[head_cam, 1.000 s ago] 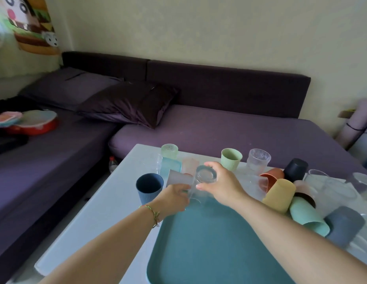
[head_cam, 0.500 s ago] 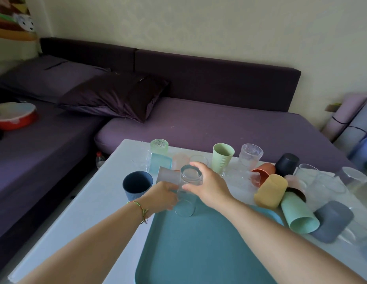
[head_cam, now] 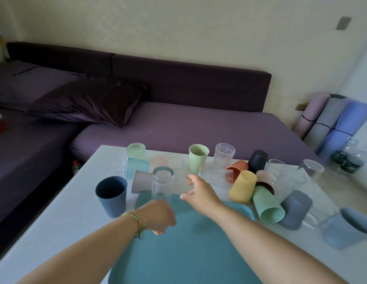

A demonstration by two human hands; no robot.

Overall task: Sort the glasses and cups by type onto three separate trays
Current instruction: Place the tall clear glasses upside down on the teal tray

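Since the earlier frames both hands have come off the clear glass [head_cam: 162,185]. It now stands mouth down at the far left corner of the teal tray [head_cam: 188,253]. The left hand [head_cam: 158,217] has dropped back toward the person. Its fingers are loosely curled with nothing seen in them, and it hides the foot of the glass, so contact there cannot be judged. The right hand [head_cam: 201,193] has let go and moved right. It is released, with fingers spread toward the pile, and it grips nothing that can be made out.

Progress is assessed as barely begun, with one glass on the tray and the rest of its surface bare. Everything else is on the white table [head_cam: 55,212]:

- A dark blue cup [head_cam: 110,196] stands upright just left of the tray.
- A light green cup [head_cam: 198,158] stands upright further back.
- A yellow cup [head_cam: 243,186] and a mint cup [head_cam: 267,203] lie on their sides at the tray's right corner.
- Several clear and tinted glasses are mixed among them, some too blurred to count.

Only one tray is in view, and the other two are not seen.
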